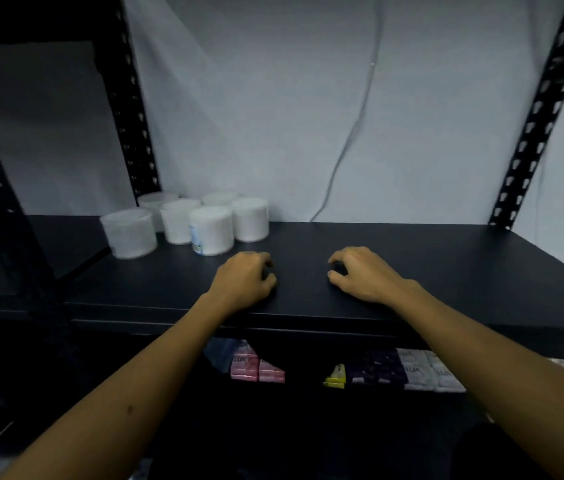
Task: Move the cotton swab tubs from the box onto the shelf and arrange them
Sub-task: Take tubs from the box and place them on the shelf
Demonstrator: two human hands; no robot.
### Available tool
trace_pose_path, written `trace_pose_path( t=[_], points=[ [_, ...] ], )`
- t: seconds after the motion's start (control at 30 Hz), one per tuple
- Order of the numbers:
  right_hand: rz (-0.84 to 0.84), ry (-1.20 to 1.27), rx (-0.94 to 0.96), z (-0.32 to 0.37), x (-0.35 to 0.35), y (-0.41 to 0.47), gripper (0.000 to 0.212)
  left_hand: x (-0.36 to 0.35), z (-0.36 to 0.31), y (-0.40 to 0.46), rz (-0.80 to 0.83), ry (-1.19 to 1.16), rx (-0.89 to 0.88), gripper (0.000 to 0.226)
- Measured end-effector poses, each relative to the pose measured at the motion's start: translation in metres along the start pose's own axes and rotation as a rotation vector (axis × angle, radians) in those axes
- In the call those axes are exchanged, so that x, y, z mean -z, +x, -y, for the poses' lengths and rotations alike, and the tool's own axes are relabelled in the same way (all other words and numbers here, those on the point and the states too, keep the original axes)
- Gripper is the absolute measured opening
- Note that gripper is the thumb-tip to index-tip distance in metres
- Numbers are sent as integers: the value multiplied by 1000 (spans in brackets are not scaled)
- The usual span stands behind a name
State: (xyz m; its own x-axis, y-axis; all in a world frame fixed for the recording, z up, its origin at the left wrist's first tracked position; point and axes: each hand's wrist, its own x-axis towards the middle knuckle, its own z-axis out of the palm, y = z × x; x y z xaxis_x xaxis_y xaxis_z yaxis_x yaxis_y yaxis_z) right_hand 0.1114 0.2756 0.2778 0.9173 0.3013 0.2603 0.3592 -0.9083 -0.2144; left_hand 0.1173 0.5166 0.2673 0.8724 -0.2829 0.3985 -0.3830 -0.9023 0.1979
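Six cotton swab tubs [187, 221] stand upright on the black shelf [412, 271], clustered at its back left, near the rear left upright. All are short, round, translucent white, lids on. The front left tub [129, 233] sits slightly apart from the others. The front middle tub [211, 230] shows a pale blue label strip on its left side and is nearest the shelf's front. The rest sit packed close; I cannot tell whether they touch

Dim, bluish light, soft motion blur, wide-angle bending at edges
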Motion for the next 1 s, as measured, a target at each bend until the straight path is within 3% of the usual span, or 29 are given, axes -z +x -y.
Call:
trace_pose_path(
  t=[0.7,1.0],
  points=[
    [-80,-144,-478,-130,86,-227,27,-75,-249,31,133,-248,-548,29],
    [-33,-227,-851,-150,96,-345,55,-112,-364,13,183,-233,-969,35]
  ],
)
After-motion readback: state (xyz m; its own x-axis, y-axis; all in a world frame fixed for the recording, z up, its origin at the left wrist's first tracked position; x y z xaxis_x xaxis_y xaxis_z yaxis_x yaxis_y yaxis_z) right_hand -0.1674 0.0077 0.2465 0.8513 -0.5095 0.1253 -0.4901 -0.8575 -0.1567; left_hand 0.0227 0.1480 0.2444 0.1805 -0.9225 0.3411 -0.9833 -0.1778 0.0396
